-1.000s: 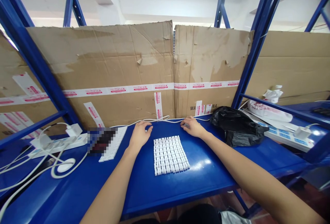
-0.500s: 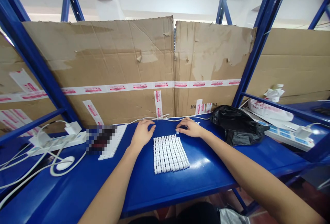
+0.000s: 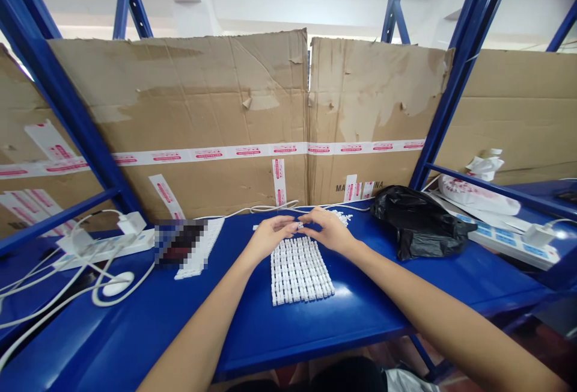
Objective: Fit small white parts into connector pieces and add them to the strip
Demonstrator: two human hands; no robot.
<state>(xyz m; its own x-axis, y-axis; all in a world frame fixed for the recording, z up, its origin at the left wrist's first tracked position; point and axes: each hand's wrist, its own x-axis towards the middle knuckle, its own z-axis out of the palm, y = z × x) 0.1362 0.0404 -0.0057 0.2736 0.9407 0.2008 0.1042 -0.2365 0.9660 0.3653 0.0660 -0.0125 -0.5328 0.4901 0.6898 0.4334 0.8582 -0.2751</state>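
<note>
My left hand (image 3: 271, 238) and my right hand (image 3: 331, 231) meet above the far edge of a block of small white plastic pieces (image 3: 302, 272). Between their fingertips is one small white plastic piece (image 3: 300, 225), pinched from both sides; its exact kind is too small to make out. The block lies flat on the blue table (image 3: 360, 314), its pieces packed in even rows. Just beyond my right hand is a loose heap of similar white pieces (image 3: 343, 218), partly hidden by the hand.
A white sheet of rows (image 3: 211, 241) lies at left, partly under a blurred dark item. Power strips stand at left (image 3: 108, 249) and right (image 3: 505, 240), with cables around the left one. A black plastic bag (image 3: 419, 223) sits at right. Cardboard panels (image 3: 202, 109) wall the back.
My hands have come together over the block's far edge. The small white piece has moved up and left in my right hand, and my left fingers have closed on it too.
</note>
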